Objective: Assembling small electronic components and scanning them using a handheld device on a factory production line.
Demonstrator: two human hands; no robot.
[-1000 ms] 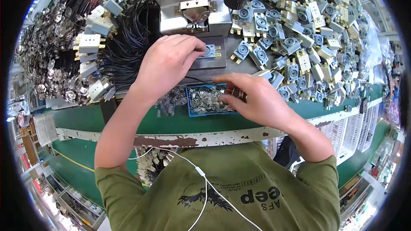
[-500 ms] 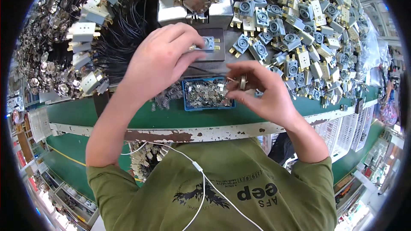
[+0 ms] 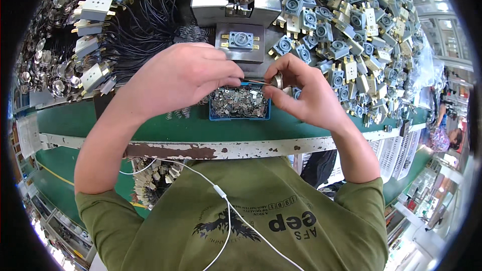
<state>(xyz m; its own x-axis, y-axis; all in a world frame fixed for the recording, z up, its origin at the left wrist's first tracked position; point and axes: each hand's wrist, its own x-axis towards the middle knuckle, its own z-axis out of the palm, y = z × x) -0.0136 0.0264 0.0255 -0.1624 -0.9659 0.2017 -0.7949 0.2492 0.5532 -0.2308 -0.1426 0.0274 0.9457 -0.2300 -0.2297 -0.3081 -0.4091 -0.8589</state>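
My right hand (image 3: 309,93) is closed around a small round metal disc part (image 3: 277,82), held between thumb and fingers. From this part a thin wire or tube (image 3: 257,82) runs left to my left hand (image 3: 193,73), whose thumb and fingertips are pinched together on its end. Beyond both hands, a grey square block with a ringed centre and brass terminals (image 3: 241,40) sits on a flat metal plate (image 3: 240,55), touched by neither hand. Just below my fingers stands a blue tray (image 3: 240,118) full of small metal pieces.
A metal press (image 3: 236,7) rises behind the plate. Many similar grey blocks (image 3: 339,47) are piled to the right. Black wires (image 3: 143,35) with white-and-grey blocks lie left, beside heaped shiny metal discs (image 3: 45,55). The bench's worn front edge (image 3: 241,149) runs before me.
My left hand has let go of the grey block on the plate and moved back toward me to the thin wire. The right hand still holds the disc part.
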